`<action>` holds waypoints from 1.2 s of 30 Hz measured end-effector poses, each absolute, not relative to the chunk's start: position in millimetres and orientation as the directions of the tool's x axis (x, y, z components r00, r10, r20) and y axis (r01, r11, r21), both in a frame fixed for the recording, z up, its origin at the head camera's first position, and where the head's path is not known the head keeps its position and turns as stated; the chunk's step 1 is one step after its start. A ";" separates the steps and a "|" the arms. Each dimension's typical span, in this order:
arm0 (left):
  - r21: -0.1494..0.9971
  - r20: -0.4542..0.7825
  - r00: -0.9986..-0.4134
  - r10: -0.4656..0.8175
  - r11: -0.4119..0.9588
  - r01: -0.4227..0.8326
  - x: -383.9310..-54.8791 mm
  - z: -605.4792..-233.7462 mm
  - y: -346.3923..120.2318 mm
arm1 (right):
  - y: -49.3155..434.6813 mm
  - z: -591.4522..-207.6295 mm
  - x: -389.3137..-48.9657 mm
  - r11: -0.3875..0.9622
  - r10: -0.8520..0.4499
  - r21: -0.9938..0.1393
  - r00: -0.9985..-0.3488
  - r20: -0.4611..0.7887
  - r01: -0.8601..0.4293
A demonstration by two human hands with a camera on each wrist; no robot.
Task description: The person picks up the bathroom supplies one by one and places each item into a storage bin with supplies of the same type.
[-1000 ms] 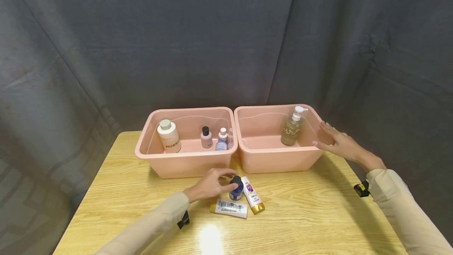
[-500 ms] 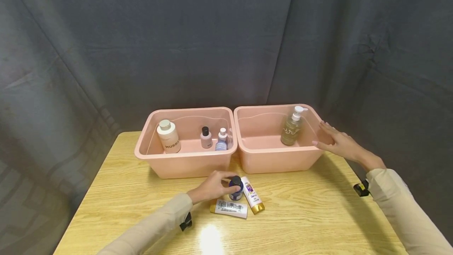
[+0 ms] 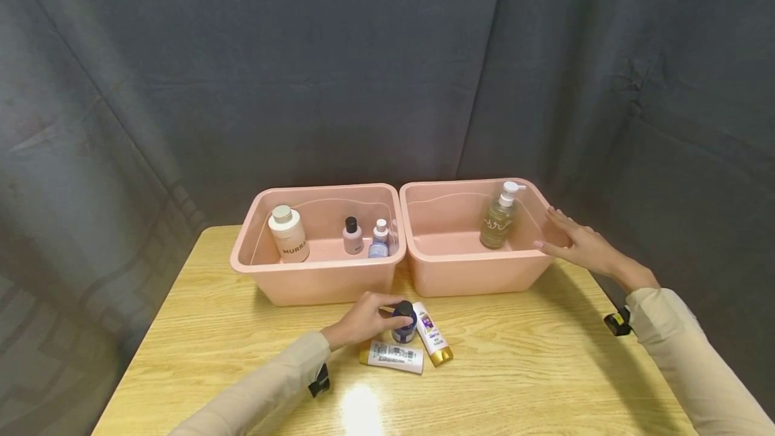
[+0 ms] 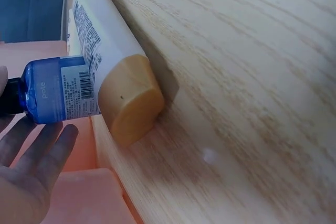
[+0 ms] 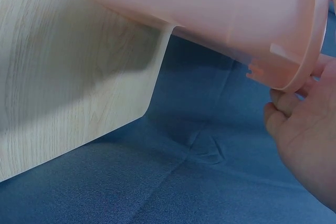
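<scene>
Nearest side of approach to the blue bottle (image 3: 404,336) is from its left, where the fingers (image 4: 62,142) of the left hand (image 3: 364,320) fill the space about the cap; straight above it, the air is open. A purple-marked tube (image 3: 431,333) lies close on its right and a second tube (image 3: 395,356) in front, both obstructing a low pass. Behind it rises the left bin's front wall (image 3: 321,284). Well right of it, beyond the purple-marked tube, bare counter (image 3: 514,355) leaves wide room.
</scene>
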State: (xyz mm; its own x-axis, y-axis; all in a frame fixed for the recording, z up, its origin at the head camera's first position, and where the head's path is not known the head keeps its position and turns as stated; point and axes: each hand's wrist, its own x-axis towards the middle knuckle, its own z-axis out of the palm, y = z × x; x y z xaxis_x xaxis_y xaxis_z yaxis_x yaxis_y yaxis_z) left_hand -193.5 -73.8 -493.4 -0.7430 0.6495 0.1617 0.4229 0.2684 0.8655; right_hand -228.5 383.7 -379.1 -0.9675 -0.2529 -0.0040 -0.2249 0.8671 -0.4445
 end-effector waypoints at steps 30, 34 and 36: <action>0.826 0.309 -0.749 0.586 0.225 0.517 -195.8 -462.5 -67.3 | 384.6 -379.5 -229.4 0.862 -0.255 -0.458 -0.967 -0.016 -0.219; 0.826 0.312 -0.753 0.579 0.227 0.516 -195.7 -456.3 -66.0 | 385.1 -379.7 -229.8 0.862 -0.257 -0.455 -0.966 -0.014 -0.223; 0.823 0.317 -0.755 0.574 0.228 0.520 -196.2 -454.2 -65.1 | 385.0 -379.7 -229.7 0.861 -0.257 -0.457 -0.966 -0.016 -0.222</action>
State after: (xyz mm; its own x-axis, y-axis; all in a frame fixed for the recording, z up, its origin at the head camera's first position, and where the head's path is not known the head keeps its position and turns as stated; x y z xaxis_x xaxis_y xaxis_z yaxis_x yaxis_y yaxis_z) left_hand -196.2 -65.1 -454.2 -0.7546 0.5742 0.3175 0.5200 0.2282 0.8231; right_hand -229.7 385.0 -379.7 -0.9662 -0.2574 -0.0158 -0.2220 0.8615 -0.4567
